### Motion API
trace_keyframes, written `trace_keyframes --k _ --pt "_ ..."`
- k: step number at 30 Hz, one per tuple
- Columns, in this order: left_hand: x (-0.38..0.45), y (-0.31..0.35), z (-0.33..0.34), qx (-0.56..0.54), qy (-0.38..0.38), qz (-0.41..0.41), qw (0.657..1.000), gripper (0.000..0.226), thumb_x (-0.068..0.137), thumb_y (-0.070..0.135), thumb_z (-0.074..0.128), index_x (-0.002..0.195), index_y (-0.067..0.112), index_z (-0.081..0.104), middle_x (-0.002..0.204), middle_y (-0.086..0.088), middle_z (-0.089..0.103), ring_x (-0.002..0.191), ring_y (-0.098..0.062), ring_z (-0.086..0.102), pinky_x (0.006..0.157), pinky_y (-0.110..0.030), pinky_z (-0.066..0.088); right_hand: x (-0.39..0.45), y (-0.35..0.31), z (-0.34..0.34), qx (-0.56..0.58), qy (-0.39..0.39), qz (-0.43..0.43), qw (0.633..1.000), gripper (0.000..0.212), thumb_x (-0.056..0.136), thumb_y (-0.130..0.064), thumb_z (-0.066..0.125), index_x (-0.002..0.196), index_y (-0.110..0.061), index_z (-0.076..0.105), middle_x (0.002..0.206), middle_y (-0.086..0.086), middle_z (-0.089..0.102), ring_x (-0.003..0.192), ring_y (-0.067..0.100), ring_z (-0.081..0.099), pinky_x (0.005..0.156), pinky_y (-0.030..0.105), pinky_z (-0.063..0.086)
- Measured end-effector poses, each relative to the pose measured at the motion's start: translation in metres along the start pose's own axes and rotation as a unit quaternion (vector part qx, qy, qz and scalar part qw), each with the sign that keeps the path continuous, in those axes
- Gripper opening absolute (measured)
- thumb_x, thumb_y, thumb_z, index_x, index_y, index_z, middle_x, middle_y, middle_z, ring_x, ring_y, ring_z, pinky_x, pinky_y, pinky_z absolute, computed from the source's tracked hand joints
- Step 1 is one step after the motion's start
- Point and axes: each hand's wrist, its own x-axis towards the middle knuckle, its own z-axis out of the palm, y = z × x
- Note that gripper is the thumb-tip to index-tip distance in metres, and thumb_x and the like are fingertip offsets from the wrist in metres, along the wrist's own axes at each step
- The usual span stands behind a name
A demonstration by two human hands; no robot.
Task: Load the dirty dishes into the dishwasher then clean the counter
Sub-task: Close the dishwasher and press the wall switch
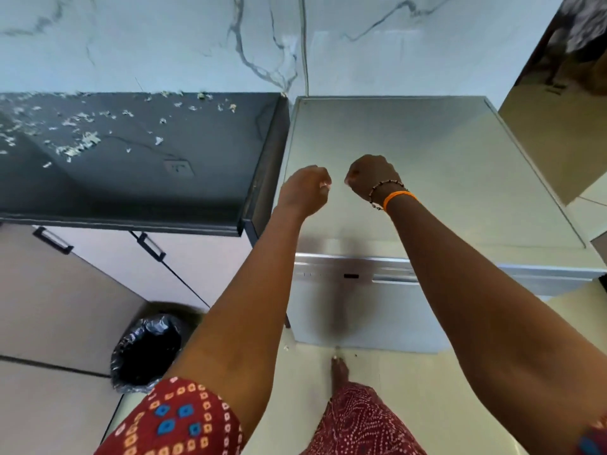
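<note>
The silver dishwasher (410,165) stands right of the dark counter (184,152), and its door (368,310) is closed. Pale food scraps (78,142) lie scattered over the counter's left and back parts. My left hand (305,188) and my right hand (372,177) hover side by side above the dishwasher's flat top, both with fingers curled inward and nothing visible in them. The right wrist carries an orange band and a beaded bracelet. No dishes are in view.
A bin lined with a black bag (147,349) stands on the floor under the counter's edge, left of my left arm. Cabinet doors with black handles (147,246) sit below the counter. A marble wall (262,44) runs behind. My foot (338,369) is near the dishwasher's base.
</note>
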Motion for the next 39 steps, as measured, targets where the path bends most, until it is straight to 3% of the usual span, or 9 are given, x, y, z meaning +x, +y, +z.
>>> trace_keyframes --k 13,17,20,23,28,31,35,37,39 --pt "0.187 -0.052 -0.061 -0.058 0.062 -0.068 0.994 0.019 0.085 0.014 0.054 0.098 0.016 0.068 0.101 -0.001 0.066 0.093 -0.018 0.061 0.081 -0.029 0.047 0.192 -0.044 -0.038 0.046 0.034 -0.07 0.996 0.019 0.083 -0.019 0.054 0.09 -0.016 0.072 0.101 0.01 0.069 0.094 0.033 0.063 0.078 0.034 0.05" --pt "0.234 -0.063 -0.075 -0.051 0.075 -0.066 0.994 0.018 0.086 0.012 0.054 0.1 0.014 0.066 0.102 -0.003 0.064 0.094 -0.018 0.059 0.08 -0.026 0.045 0.241 -0.054 -0.054 0.026 0.078 -0.108 0.991 0.021 0.085 -0.017 0.05 0.097 -0.014 0.067 0.114 0.007 0.062 0.102 0.033 0.059 0.082 0.035 0.047" --pt "0.267 -0.073 -0.085 -0.054 0.097 -0.05 0.993 0.019 0.087 0.011 0.056 0.104 0.014 0.064 0.106 -0.002 0.06 0.097 -0.018 0.058 0.081 -0.024 0.041 0.28 -0.063 -0.074 -0.1 0.073 -0.143 0.982 0.022 0.085 -0.012 0.05 0.104 -0.009 0.062 0.151 -0.002 0.026 0.106 0.032 0.056 0.075 0.034 0.041" --pt "0.297 -0.078 -0.097 -0.039 0.113 -0.026 0.993 0.026 0.088 0.01 0.055 0.113 0.011 0.06 0.12 -0.003 0.051 0.102 -0.019 0.055 0.086 -0.031 0.046 0.323 -0.083 -0.116 -0.222 0.06 -0.153 0.961 0.028 0.083 -0.012 0.054 0.111 -0.013 0.061 0.156 -0.007 -0.013 0.117 0.028 0.049 0.076 0.033 0.038" --pt "0.356 -0.078 -0.114 -0.028 0.152 -0.009 0.988 0.033 0.089 0.01 0.055 0.122 0.013 0.056 0.125 -0.002 0.047 0.101 -0.019 0.054 0.088 -0.034 0.048 0.395 -0.119 -0.161 -0.272 0.047 -0.159 0.948 0.028 0.085 -0.019 0.053 0.112 -0.016 0.059 0.152 -0.004 -0.028 0.107 0.028 0.058 0.077 0.032 0.041" --pt "0.385 -0.081 -0.112 -0.023 0.162 -0.003 0.987 0.037 0.089 0.009 0.055 0.126 0.013 0.052 0.127 -0.003 0.046 0.11 -0.021 0.052 0.09 -0.037 0.048 0.416 -0.12 -0.146 -0.302 0.025 -0.133 0.944 0.015 0.08 -0.019 0.057 0.094 -0.019 0.061 0.148 0.0 -0.037 0.085 0.024 0.061 0.071 0.029 0.041" --pt "0.396 -0.083 -0.097 -0.023 0.157 -0.005 0.987 0.038 0.088 0.008 0.056 0.126 0.012 0.052 0.126 -0.005 0.047 0.109 -0.025 0.053 0.09 -0.038 0.048 0.42 -0.108 -0.133 -0.289 0.044 -0.148 0.945 0.005 0.074 -0.016 0.06 0.072 -0.018 0.057 0.147 -0.005 -0.038 0.051 0.019 0.042 0.062 0.027 0.037" --pt "0.39 -0.081 -0.089 -0.028 0.145 -0.006 0.989 0.039 0.088 0.008 0.056 0.127 0.012 0.052 0.126 -0.005 0.048 0.109 -0.025 0.053 0.091 -0.038 0.048 0.422 -0.105 -0.136 -0.28 0.05 -0.161 0.945 0.003 0.075 -0.018 0.059 0.078 -0.017 0.06 0.149 -0.006 -0.035 0.057 0.02 0.046 0.063 0.028 0.038" --pt "0.378 -0.079 -0.085 -0.04 0.134 -0.008 0.99 0.04 0.088 0.009 0.056 0.128 0.013 0.051 0.128 -0.004 0.046 0.111 -0.023 0.053 0.093 -0.036 0.047 0.421 -0.104 -0.138 -0.279 0.035 -0.17 0.944 0.022 0.079 -0.02 0.056 0.1 -0.015 0.061 0.156 -0.003 -0.016 0.077 0.025 0.057 0.068 0.029 0.041"
